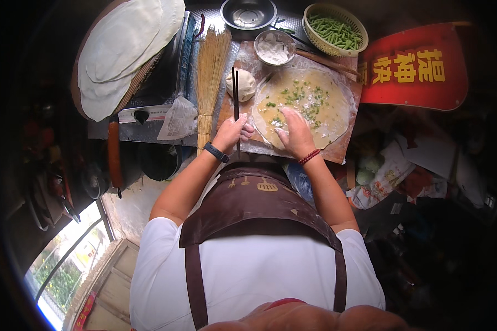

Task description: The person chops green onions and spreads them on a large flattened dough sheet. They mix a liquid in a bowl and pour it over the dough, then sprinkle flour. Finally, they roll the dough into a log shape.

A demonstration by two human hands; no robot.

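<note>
A pair of dark chopsticks [235, 94] points away from me, gripped in my floury left hand [233, 131] at the left part of the wooden board [340, 149]. My right hand [297, 129] is over the near part of a rolled-out round of dough [343, 108], fingers spread and holding nothing; whether it touches the dough I cannot tell. The dough has a yellowish coating, with chopped green onion [300, 96] and patches of white flour on it. Just beyond my left hand sits a ball of dough [243, 85]. A bowl of flour [274, 47] stands at the board's far edge.
Left of the board lies a straw brush [210, 74], beside a gas stove [159, 89]. Thin flat dough sheets [120, 45] lie stacked at upper left. Beyond are a metal bowl [248, 14], a basket of cut green beans [335, 31] and a wooden rolling pin [329, 64].
</note>
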